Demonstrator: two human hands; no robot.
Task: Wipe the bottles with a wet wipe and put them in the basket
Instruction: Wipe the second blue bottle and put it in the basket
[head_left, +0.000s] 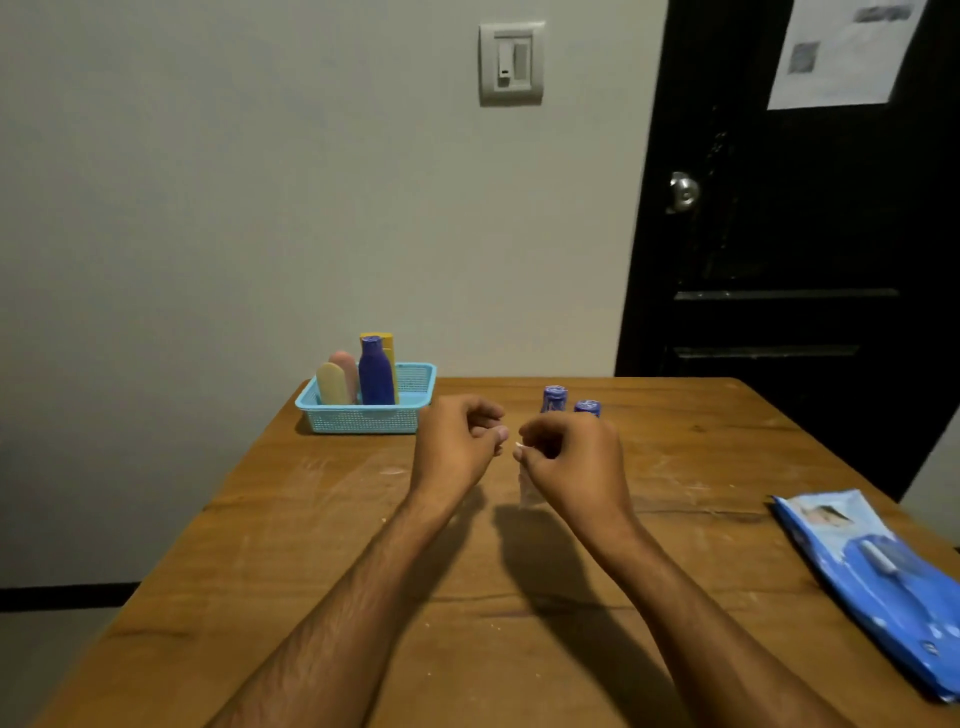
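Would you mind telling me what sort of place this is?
Probably a room in a home: a worn wooden table against a plain wall, a wall light switch, and a dark door with a round knob.

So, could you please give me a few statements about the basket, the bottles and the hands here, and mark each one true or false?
1. The blue basket stands at the table's far left corner. True.
2. The basket holds no bottles. False: several stand in it, among them a dark blue bottle.
3. The right hand pinches a wet wipe that hangs below it. True.
4. The left hand grips a bottle. False: its fingers are curled but hold nothing.
5. Two blue-capped bottles stand on the table behind the right hand. True.
6. The wipes pack lies inside the basket. False: it lies on the table's right side.
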